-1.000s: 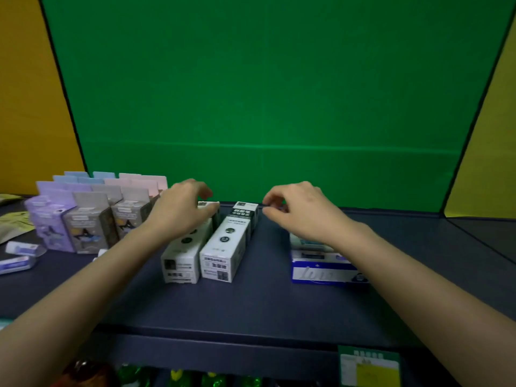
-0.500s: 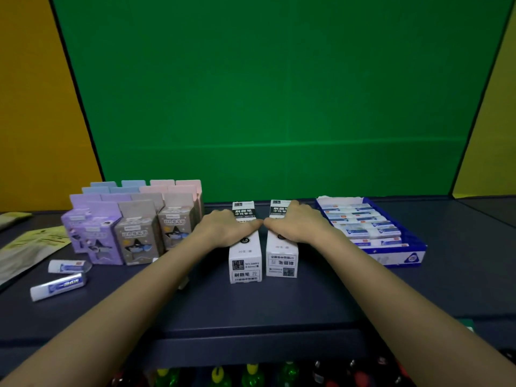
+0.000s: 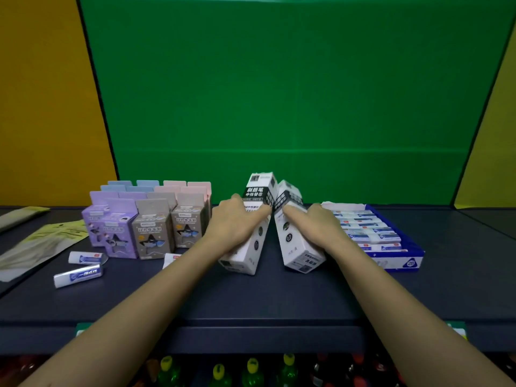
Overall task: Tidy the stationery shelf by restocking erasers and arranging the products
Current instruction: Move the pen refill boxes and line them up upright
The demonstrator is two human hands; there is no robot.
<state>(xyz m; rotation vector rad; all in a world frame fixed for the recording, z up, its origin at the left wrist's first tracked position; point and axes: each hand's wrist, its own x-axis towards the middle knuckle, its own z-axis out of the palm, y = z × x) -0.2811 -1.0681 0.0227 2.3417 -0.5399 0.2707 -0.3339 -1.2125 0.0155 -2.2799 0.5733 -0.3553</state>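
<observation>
Two long white refill boxes with black bands stand tilted on the dark shelf (image 3: 251, 297), far ends raised and leaning together. My left hand (image 3: 237, 222) grips the left box (image 3: 252, 247) from its left side. My right hand (image 3: 312, 222) grips the right box (image 3: 296, 250) from its right side. A blue tray of erasers (image 3: 402, 258) sits just right of my right hand. Two loose erasers (image 3: 79, 275) lie at the left front, and a third white eraser (image 3: 170, 258) peeks out beside my left forearm.
Rows of purple, grey, pink and blue sharpener packs (image 3: 150, 233) stand at the left. Yellowish plastic bags (image 3: 36, 247) lie at the far left. A green back panel (image 3: 279, 107) closes the shelf. Bottles (image 3: 251, 372) fill the shelf below.
Both boxes lay flat side by side under my hands; now their far ends are lifted and the boxes tilt towards each other. The view has moved closer.
</observation>
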